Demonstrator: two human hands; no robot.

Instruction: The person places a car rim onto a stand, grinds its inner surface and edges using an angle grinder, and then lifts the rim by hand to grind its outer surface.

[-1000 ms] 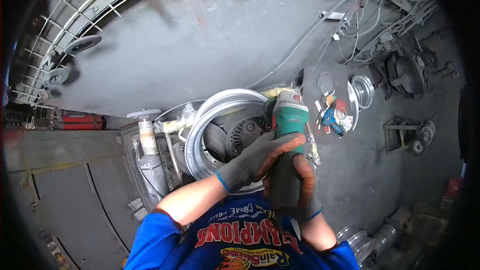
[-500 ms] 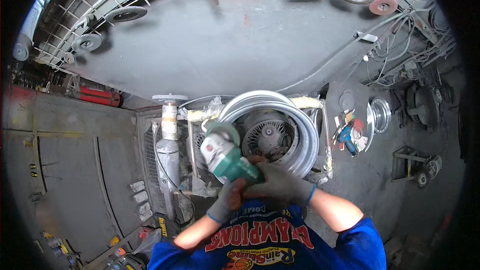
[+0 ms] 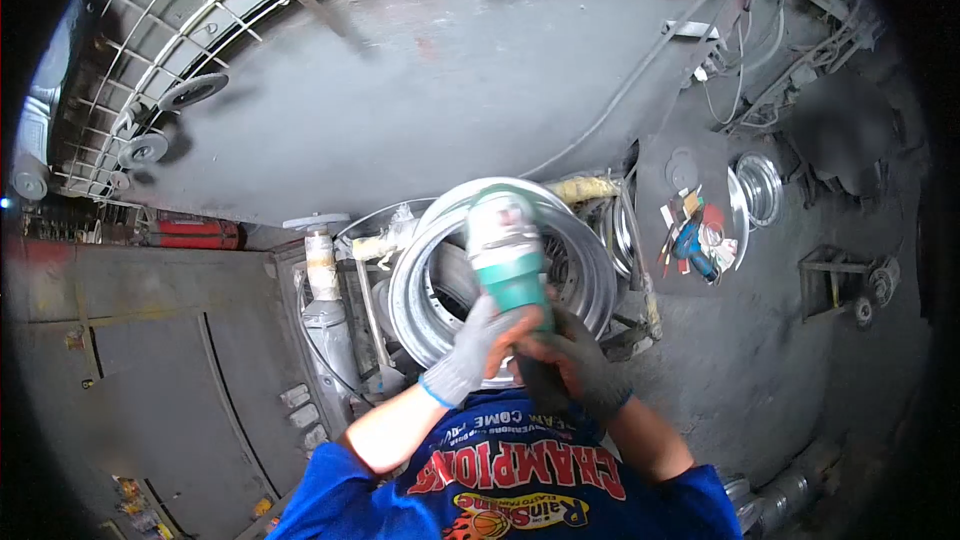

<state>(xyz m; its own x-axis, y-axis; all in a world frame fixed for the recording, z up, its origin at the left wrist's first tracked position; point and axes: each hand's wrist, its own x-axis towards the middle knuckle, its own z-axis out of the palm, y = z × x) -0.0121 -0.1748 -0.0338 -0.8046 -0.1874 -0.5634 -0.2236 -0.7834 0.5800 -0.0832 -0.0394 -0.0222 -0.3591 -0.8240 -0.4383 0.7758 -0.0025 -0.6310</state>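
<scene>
A green angle grinder (image 3: 509,275) with a silver head is held over the metal wheel rim (image 3: 408,285), its head pointing away from my body. My left hand (image 3: 478,348), in a grey work glove, wraps around the left side of the green body. Lower down, my right hand (image 3: 582,365) is gripped around the grinder's rear part, also gloved. The grinder is smeared by motion and covers part of the rim opening. Its disc overlaps the rim's far edge in this view.
A grey wall panel (image 3: 390,90) rises behind the rim, beneath a wire rack (image 3: 180,0) carrying abrasive discs (image 3: 193,90). To the right, a blue power tool (image 3: 692,252) lies among small items on a board (image 3: 690,155). A wrapped stand (image 3: 322,265) is at the left.
The grinder has swung right and more upright over the rim. My left hand has moved up along its body, and my right hand has shifted lower. The camera view has turned.
</scene>
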